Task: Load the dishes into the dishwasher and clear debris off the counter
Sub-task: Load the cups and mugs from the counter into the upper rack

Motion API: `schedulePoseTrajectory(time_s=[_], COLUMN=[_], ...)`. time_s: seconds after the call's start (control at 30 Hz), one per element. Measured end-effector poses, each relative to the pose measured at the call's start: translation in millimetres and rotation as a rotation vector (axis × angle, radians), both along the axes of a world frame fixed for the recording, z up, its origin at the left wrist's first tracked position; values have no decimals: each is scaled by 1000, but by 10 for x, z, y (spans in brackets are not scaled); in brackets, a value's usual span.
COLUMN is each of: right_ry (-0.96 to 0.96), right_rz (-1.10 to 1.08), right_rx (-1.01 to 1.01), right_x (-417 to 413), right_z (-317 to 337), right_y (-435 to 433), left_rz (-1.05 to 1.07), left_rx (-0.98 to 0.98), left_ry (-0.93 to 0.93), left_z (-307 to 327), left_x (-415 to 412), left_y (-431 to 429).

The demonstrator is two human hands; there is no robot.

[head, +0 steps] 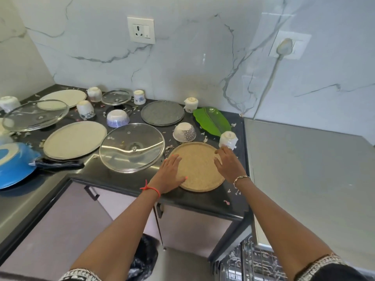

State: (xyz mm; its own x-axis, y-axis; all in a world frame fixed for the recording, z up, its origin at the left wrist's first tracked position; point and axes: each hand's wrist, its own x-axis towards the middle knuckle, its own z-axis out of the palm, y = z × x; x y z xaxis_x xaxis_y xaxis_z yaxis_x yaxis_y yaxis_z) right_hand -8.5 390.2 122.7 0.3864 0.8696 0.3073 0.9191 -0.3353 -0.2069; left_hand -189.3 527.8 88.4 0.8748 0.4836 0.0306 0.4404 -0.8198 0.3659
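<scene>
Now: tan plate (199, 167) lies flat on the desk (203, 201), near its front edge, directly ahead of both hands. Left hand (171, 173) rests on the plate's left part, palm down, fingers straight, gripping nothing. Right hand (227, 165) sits at the plate's right rim, fingers bent toward the edge; cannot tell whether they pinch the rim or only touch it. Plate is round, so it has no long axis; the hands flank it on opposite sides, equally near. Dishwasher rack (249, 262) shows below and right of the plate, on the right hand's side. Judgement: the move is a lift off the desk, then a swing down and right. White cup (228, 139) stands just beside the plate's far right rim, by the right fingers; risk of a knock. Glass lid (132, 147) lies just left of the plate.
</scene>
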Motion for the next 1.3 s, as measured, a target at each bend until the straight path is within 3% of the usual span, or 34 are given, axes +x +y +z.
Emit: schedulePoseTrajectory(time_s=[0.3,0.47,0.67,0.9,1.3], right_ry=[163,130,95,155,326], right_rz=[-47,-39,-17,-29,-155], right_rx=[39,32,-29,-143,-310], right_x=[577,851,1161,1455,1845], right_z=[82,129,230,268,151], right_y=[658,1172,1879,2694,3628], left_rz=[24,36,4,-227,-377], left_rx=[-7,-37,-219,-124,-148], left_ry=[-22,27,283,615,568], left_z=[222,358,438,263,238], left_x=[685,988,1171,1251,1270], left_y=[713,1360,2049,2558,2793])
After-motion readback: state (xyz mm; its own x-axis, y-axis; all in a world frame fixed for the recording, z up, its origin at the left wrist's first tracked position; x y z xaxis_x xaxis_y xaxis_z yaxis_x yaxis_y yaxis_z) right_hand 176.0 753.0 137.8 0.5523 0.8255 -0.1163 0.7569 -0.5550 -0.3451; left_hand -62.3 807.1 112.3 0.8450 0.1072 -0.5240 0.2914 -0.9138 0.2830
